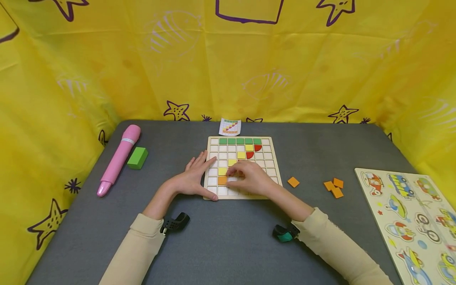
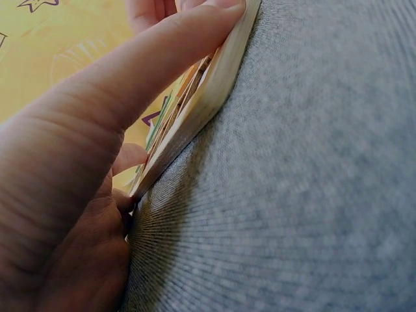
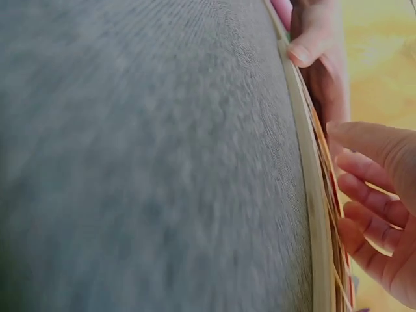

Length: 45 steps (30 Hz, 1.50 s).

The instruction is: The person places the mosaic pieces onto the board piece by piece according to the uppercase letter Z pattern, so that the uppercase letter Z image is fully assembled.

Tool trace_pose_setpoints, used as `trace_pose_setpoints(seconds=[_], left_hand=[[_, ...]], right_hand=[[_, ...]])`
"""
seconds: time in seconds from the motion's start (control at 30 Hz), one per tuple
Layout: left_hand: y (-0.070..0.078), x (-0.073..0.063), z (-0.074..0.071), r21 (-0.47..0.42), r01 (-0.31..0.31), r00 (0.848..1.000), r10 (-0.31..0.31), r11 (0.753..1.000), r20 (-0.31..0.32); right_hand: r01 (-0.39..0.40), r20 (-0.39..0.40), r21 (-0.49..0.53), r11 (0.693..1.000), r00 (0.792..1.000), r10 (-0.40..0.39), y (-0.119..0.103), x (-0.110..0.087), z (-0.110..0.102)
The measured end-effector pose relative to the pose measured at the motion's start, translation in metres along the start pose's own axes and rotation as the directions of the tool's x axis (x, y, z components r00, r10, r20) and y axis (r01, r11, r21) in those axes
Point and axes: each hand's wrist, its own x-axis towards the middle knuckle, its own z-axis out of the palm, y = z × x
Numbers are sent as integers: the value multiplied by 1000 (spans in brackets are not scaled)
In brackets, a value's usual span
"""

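Note:
A wooden grid board lies on the table with green, yellow and red pieces set in its cells, plus an orange square tile near its lower left. My left hand rests along the board's left side, fingers spread and thumb at the near edge. My right hand is over the lower middle of the board. Its thumb and index fingertips stand apart just right of the orange tile, with a pale cell showing between them. In the right wrist view, the loosely bent fingers show no piece.
A small pattern card lies behind the board. Loose orange tiles are to the right, several in a cluster. A pink microphone-shaped toy and green block lie left; a picture puzzle board lies far right.

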Motion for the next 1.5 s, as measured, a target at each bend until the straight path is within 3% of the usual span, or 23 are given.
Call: trace_pose_setpoints(seconds=[0.27,0.5,0.9,1.27,1.5], left_hand=[[1,0,1,3,12,1000,-12,1000,-7],[2,-1,1,-3,2,1000,-2,1000,-12],[2,-2,0,-7,5,1000,-5,1000,-10],[0,-2,1,-3,5,1000,-5,1000,-19],[1,-1,1,-7,3,1000,-4,1000,-11]], right_hand=[[0,-53,-8,1000,999,-1,15,-28,-22],[-55,-82,-6,998,995,54,35,-62,-47],[-81,-149,-129,988,987,62,70,-113,-75],[-86,-85,-172,981,994,72,81,-123,-88],[-97,-109,-209,973,991,75,83,-123,-90]])
